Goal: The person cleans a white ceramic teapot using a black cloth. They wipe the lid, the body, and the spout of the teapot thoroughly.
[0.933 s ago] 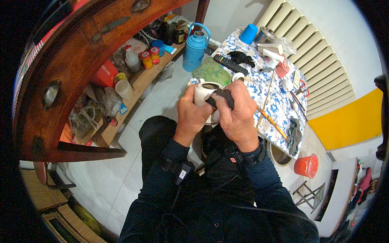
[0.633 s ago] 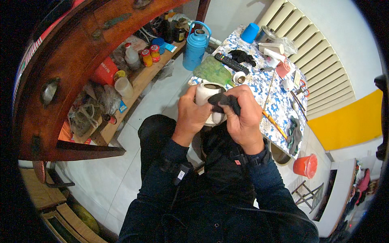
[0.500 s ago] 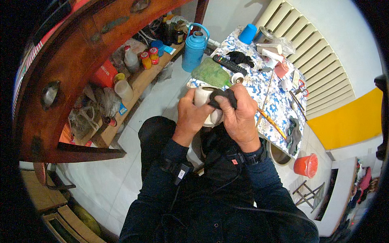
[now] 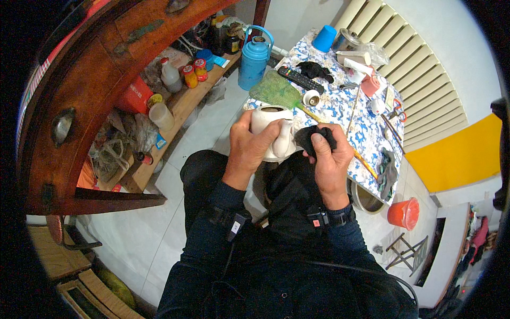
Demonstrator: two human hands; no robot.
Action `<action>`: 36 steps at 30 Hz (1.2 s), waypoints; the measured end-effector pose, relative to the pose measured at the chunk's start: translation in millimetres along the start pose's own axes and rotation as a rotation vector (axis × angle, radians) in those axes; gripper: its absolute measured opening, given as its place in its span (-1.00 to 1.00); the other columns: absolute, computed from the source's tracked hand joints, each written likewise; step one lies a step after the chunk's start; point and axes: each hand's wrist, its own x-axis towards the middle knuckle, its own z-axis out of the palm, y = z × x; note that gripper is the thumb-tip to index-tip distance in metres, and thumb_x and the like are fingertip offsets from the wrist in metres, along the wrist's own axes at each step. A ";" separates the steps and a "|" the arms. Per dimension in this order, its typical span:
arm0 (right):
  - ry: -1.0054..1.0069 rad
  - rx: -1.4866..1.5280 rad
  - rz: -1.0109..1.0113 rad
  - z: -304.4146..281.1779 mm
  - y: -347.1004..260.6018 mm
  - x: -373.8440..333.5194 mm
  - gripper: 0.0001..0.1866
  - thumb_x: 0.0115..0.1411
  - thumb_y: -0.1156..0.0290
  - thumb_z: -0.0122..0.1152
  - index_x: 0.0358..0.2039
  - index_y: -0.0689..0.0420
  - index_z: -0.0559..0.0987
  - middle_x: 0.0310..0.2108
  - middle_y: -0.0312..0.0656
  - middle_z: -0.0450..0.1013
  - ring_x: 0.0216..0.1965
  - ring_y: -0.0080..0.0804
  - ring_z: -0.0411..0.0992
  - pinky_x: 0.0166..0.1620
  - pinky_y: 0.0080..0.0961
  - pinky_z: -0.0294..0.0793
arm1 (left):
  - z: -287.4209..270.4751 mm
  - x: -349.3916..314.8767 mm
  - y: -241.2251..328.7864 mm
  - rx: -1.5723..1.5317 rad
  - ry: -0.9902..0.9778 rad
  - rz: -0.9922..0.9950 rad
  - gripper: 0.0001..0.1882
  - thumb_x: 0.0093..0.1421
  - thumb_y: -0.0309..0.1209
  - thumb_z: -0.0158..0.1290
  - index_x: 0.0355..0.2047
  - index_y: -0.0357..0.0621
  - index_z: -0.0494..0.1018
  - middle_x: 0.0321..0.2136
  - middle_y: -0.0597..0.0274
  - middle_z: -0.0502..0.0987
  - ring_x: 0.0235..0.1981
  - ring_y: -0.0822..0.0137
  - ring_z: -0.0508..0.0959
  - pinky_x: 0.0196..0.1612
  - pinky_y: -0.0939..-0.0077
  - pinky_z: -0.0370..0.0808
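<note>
White teapot [image 4: 282, 144] is clamped in the left hand [image 4: 246, 152], dark cloth [image 4: 306, 140] in the right hand [image 4: 332, 166].

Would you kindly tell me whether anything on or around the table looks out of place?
A green mesh fly swatter with a yellow handle lies on the blue-and-white patterned table, odd company for the white spouted teapot held in the left hand.

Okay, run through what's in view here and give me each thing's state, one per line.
White teapot: mouth uncovered, gripped by the left hand
Black cloth: bunched up, gripped by the right hand
Remote control: lying buttons up on the table
Green fly swatter: lying on the table
Blue thermos: upright, handle raised
Red-lidded jars: upright, lids on
</note>
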 end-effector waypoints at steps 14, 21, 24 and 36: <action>-0.071 -0.435 -0.554 22.5 -24.0 8.8 -0.67 0.19 0.60 0.47 -0.03 0.27 0.63 -0.23 0.05 0.57 -0.24 0.05 0.62 -0.13 -0.22 0.62 | 5.1 4.3 -4.2 0.061 0.054 0.017 -0.52 0.23 -0.28 0.45 0.01 -0.36 0.60 -0.13 0.02 0.75 -0.17 0.33 0.72 -0.12 0.37 0.67; -0.124 -0.435 -0.541 26.6 -19.5 23.8 -0.79 0.23 0.55 0.44 -0.15 0.29 0.61 -0.30 0.04 0.56 -0.30 0.00 0.60 -0.19 -0.25 0.58 | 6.3 4.3 -5.7 0.201 0.109 0.090 -0.46 0.24 -0.21 0.46 0.06 -0.33 0.58 -0.12 -0.01 0.75 -0.12 0.28 0.74 -0.06 0.30 0.66; -0.145 -0.425 -0.539 26.5 -21.4 24.3 -0.76 0.23 0.54 0.45 -0.14 0.28 0.59 -0.30 0.06 0.53 -0.28 0.09 0.58 -0.18 -0.19 0.58 | 8.7 4.1 -6.7 0.206 0.116 0.116 -0.44 0.27 -0.17 0.44 0.09 -0.34 0.56 -0.12 -0.02 0.74 -0.10 0.26 0.73 -0.04 0.28 0.65; -0.094 -0.333 -0.354 17.3 -32.8 27.1 -0.78 0.35 0.46 0.42 -0.09 0.23 0.58 -0.34 -0.05 0.61 -0.32 -0.22 0.60 -0.19 -0.33 0.59 | 7.7 15.2 -31.0 -0.348 0.212 -0.090 -0.44 0.60 0.03 -0.02 0.16 -0.30 0.55 -0.03 0.06 0.70 -0.05 0.31 0.69 0.03 0.38 0.61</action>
